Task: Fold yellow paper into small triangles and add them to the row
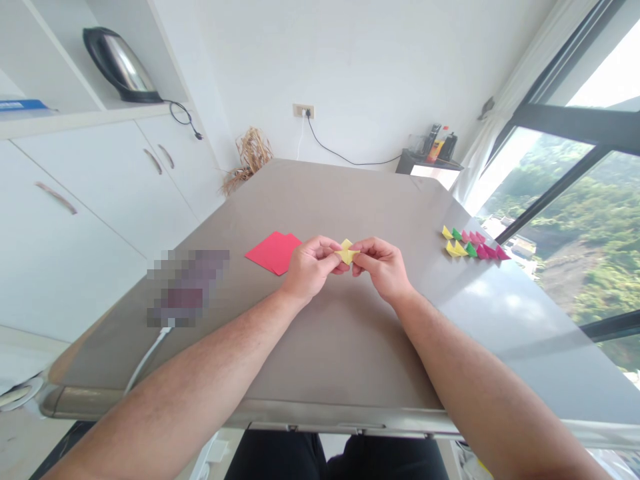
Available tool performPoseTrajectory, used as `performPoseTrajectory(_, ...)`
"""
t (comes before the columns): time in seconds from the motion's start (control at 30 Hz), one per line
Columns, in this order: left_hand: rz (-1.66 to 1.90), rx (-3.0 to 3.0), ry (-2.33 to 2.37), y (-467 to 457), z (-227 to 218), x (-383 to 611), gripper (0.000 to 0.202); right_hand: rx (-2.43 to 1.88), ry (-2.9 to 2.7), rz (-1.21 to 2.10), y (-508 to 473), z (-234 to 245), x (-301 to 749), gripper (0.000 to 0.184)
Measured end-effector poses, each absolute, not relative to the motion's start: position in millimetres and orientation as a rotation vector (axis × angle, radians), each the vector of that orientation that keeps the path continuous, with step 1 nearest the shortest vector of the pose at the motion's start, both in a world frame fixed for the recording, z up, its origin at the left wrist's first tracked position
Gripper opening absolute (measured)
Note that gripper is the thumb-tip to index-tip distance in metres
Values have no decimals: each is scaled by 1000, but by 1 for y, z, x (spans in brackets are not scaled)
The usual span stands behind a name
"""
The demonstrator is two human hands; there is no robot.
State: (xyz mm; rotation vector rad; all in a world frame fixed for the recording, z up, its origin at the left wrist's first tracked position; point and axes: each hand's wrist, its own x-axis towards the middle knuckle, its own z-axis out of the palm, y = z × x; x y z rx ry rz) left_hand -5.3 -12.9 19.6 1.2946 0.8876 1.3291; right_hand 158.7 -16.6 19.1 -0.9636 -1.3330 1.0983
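Observation:
A small folded yellow paper piece (346,253) is pinched between both my hands above the middle of the grey table (320,347). My left hand (311,267) grips its left side with curled fingers. My right hand (383,267) grips its right side, fingers pressed together. Red paper sheets (273,252) lie flat on the table just left of my left hand.
Two short rows of small folded paper pieces (473,243), yellow, green and pink, lie at the table's right side near the window. A blurred object (187,287) sits at the left. A kettle (120,63) stands on a shelf; cupboards line the left wall.

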Motion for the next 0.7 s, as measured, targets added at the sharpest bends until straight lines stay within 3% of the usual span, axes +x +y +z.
performPoseTrajectory(0.7, 1357, 1340, 938, -10, 12, -7, 10, -950, -1388, 1045, -18, 20, 157, 6)
